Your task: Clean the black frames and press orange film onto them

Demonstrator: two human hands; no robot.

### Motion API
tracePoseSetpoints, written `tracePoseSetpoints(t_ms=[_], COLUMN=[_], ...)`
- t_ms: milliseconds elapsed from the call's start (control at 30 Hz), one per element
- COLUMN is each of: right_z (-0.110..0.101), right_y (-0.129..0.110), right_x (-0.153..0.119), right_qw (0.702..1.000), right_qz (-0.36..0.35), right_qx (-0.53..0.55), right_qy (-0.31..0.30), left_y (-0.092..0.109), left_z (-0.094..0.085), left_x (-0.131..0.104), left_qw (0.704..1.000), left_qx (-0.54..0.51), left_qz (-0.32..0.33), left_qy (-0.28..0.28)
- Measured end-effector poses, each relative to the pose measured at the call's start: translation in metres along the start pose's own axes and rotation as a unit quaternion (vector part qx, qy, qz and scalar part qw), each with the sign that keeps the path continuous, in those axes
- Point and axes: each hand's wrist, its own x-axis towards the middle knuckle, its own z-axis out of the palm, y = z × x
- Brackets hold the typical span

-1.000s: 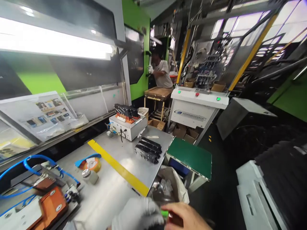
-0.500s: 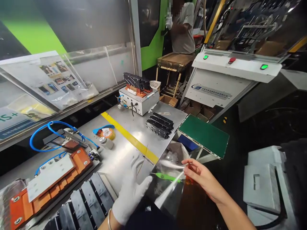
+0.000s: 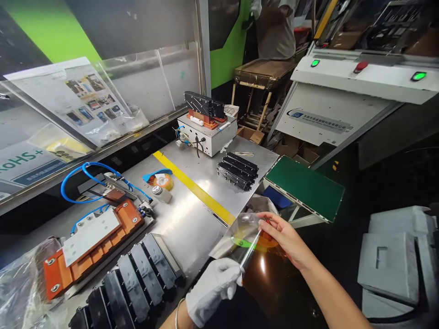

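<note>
My left hand [image 3: 216, 287], in a white glove, pinches an edge of a transparent plastic film [image 3: 222, 244] in front of me. My bare right hand [image 3: 281, 234] grips the same film from the right, thumb against fingers. An amber see-through sheet [image 3: 264, 278] hangs below my right hand; whether it is joined to the clear film I cannot tell. Behind the film shows a bright green slim tool [image 3: 243, 242], its ends partly hidden. Left of my gloved hand, long black plastic parts [image 3: 135, 274] lie side by side in a row.
An orange clamping fixture [image 3: 92, 246] with blue air hoses stands at left. Beyond are a small bottle [image 3: 162, 194], a tape roll [image 3: 163, 181], stacked black parts [image 3: 237, 170] and a white fixture box [image 3: 209, 137]. A green-topped stand [image 3: 305, 186] is right; a co-worker [image 3: 276, 32] stands behind.
My left hand has gone from spread fingers to a pinch on the film, moving right and down. The film now stretches between both hands. The view has shifted slightly.
</note>
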Motion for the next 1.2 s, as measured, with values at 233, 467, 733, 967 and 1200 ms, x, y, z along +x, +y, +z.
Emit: tracePoseSetpoints(t_ms=[233,467,733,967,1200], right_z=[0.009,0.056,0.069,0.069,0.066], right_y=[-0.003,0.013,0.015,0.02,0.029], right_x=[-0.033,-0.077,-0.081,-0.083,-0.08], right_qw=[0.966,0.917,0.954,0.976,0.986], right_qz=[-0.161,-0.281,-0.216,-0.137,-0.025], right_qx=[-0.134,-0.259,-0.128,-0.012,0.101], right_qy=[0.152,0.112,0.164,0.17,0.129], left_y=[0.013,0.022,0.013,0.013,0.006], left_z=[0.009,0.022,0.029,0.035,0.036], left_x=[0.013,0.016,0.015,0.01,0.016], left_qw=[0.978,0.964,0.957,0.941,0.943], left_qx=[0.089,0.006,0.025,0.083,0.083], left_qz=[0.078,0.133,0.181,0.23,0.227], left_qy=[0.174,0.229,0.227,0.233,0.23])
